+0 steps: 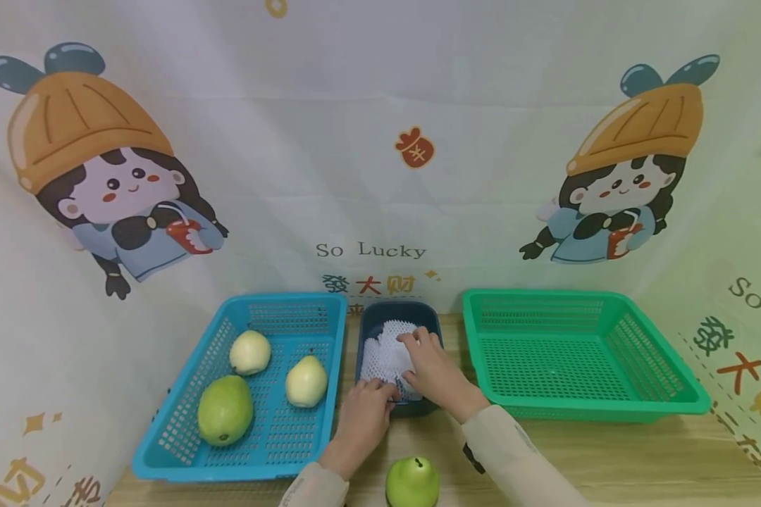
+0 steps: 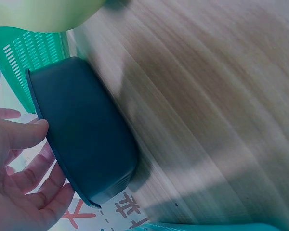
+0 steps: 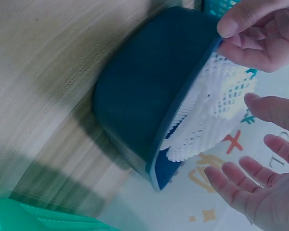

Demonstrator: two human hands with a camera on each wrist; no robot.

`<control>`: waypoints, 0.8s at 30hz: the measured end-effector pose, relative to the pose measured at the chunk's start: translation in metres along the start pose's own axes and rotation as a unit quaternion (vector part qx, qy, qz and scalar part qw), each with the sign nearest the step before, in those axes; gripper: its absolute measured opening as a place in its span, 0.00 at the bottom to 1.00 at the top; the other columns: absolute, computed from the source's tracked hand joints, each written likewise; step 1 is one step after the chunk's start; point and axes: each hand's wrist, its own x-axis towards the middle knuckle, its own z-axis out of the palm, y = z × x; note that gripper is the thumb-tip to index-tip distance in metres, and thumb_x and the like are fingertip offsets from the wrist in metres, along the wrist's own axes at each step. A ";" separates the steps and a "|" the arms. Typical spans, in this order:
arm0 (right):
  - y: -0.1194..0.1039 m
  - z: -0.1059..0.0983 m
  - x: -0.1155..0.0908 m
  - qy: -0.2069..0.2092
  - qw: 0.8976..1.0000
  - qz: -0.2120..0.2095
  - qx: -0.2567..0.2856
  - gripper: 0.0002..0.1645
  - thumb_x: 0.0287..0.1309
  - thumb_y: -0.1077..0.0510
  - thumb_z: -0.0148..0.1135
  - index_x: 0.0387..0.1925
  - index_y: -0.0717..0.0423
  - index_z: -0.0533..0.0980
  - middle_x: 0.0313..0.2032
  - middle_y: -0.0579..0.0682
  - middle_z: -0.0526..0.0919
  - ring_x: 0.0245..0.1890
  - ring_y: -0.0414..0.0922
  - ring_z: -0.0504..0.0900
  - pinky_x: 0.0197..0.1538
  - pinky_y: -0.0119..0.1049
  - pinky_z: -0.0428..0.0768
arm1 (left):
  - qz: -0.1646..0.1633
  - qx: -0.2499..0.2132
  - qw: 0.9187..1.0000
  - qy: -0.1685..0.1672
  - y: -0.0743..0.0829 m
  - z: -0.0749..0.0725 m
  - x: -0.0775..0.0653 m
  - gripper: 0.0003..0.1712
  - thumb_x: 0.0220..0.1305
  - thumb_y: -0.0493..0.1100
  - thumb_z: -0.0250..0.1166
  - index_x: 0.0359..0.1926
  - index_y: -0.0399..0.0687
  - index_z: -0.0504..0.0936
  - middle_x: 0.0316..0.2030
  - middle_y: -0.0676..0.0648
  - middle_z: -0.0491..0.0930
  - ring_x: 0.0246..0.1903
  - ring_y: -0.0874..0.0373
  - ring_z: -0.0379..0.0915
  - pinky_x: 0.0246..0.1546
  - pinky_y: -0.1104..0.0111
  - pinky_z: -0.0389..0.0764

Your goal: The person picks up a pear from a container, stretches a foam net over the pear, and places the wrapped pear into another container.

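White foam netting [image 1: 385, 355] lies in the dark-blue bin [image 1: 401, 310], just left of the right hand [image 1: 437, 373], which has spread fingers, and beyond the left hand [image 1: 364, 411], whose grip is unclear.

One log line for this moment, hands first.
left hand: at rim of dark bin | right hand: at white netting inside bin | blue basket: three fruits | green pear: on table
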 end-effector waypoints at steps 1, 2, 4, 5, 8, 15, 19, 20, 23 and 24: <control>0.000 0.001 0.001 -0.010 1.000 0.007 -0.001 0.30 0.49 0.59 0.69 0.53 0.59 0.68 0.47 0.58 0.69 0.44 0.52 0.70 0.41 0.41 0.78 | -0.001 -0.001 1.000 -0.001 0.000 0.000 0.000 0.05 0.50 0.41 0.69 0.29 0.54 0.81 0.27 0.51 0.79 0.28 0.55 0.72 0.30 0.64 0.74; 0.000 0.002 0.003 -0.019 1.000 0.015 -0.003 0.30 0.50 0.59 0.69 0.54 0.58 0.68 0.48 0.59 0.69 0.45 0.53 0.70 0.42 0.41 0.78 | -0.001 -0.001 1.000 -0.003 0.000 -0.001 0.000 0.06 0.50 0.41 0.69 0.29 0.54 0.81 0.27 0.51 0.79 0.28 0.55 0.72 0.30 0.64 0.74; -0.001 0.005 0.005 -0.038 0.999 0.030 -0.002 0.29 0.50 0.58 0.68 0.53 0.58 0.68 0.49 0.59 0.68 0.46 0.53 0.69 0.44 0.42 0.78 | -0.003 -0.002 1.000 -0.006 0.001 -0.002 0.000 0.05 0.50 0.41 0.69 0.29 0.54 0.81 0.27 0.51 0.79 0.28 0.55 0.72 0.31 0.64 0.74; -0.001 0.006 0.006 -0.047 0.998 0.036 -0.001 0.29 0.51 0.58 0.68 0.53 0.58 0.68 0.49 0.59 0.68 0.47 0.54 0.69 0.44 0.42 0.78 | -0.005 -0.003 1.000 -0.007 0.001 -0.002 0.000 0.05 0.50 0.41 0.69 0.29 0.54 0.81 0.27 0.51 0.79 0.28 0.55 0.72 0.31 0.64 0.74; 0.000 0.010 0.010 -0.057 0.997 0.048 0.000 0.25 0.52 0.58 0.67 0.50 0.60 0.68 0.47 0.59 0.68 0.46 0.54 0.69 0.45 0.43 0.78 | -0.008 -0.004 1.000 -0.008 0.002 -0.003 0.000 0.06 0.49 0.41 0.69 0.29 0.55 0.81 0.27 0.51 0.79 0.29 0.55 0.72 0.32 0.64 0.74; 0.004 0.016 0.010 -0.021 0.999 0.021 -0.028 0.15 0.53 0.63 0.64 0.40 0.61 0.69 0.38 0.56 0.70 0.36 0.51 0.71 0.38 0.41 0.77 | -0.012 -0.006 1.000 -0.010 0.002 -0.003 0.001 0.05 0.50 0.41 0.69 0.28 0.55 0.81 0.27 0.50 0.79 0.28 0.55 0.72 0.32 0.64 0.74; 0.004 0.015 0.010 0.013 0.999 0.015 -0.048 0.09 0.53 0.67 0.61 0.36 0.61 0.70 0.34 0.56 0.72 0.33 0.50 0.72 0.36 0.39 0.77 | -0.013 -0.011 1.000 -0.012 0.002 -0.003 0.001 0.05 0.50 0.41 0.69 0.29 0.55 0.82 0.27 0.51 0.79 0.28 0.56 0.71 0.31 0.64 0.74; 0.004 0.015 0.010 0.021 0.998 0.016 -0.053 0.09 0.53 0.67 0.60 0.35 0.61 0.70 0.33 0.55 0.72 0.32 0.50 0.73 0.36 0.39 0.77 | -0.013 -0.012 1.000 -0.012 0.002 -0.003 0.001 0.05 0.49 0.40 0.69 0.28 0.55 0.82 0.27 0.51 0.79 0.28 0.56 0.71 0.31 0.64 0.74; 0.005 0.012 0.011 0.037 0.997 0.030 -0.061 0.07 0.53 0.68 0.59 0.33 0.61 0.69 0.31 0.55 0.72 0.30 0.49 0.73 0.33 0.37 0.76 | -0.013 -0.014 1.000 -0.013 0.002 -0.004 0.001 0.05 0.49 0.40 0.70 0.28 0.55 0.82 0.26 0.51 0.78 0.28 0.56 0.71 0.31 0.64 0.73; 0.005 0.010 0.011 0.042 0.997 0.034 -0.062 0.07 0.53 0.69 0.59 0.33 0.61 0.69 0.30 0.54 0.72 0.29 0.49 0.73 0.32 0.37 0.76 | -0.014 -0.015 1.000 -0.014 0.002 -0.004 0.001 0.05 0.49 0.40 0.70 0.28 0.55 0.82 0.26 0.51 0.78 0.28 0.56 0.71 0.31 0.64 0.73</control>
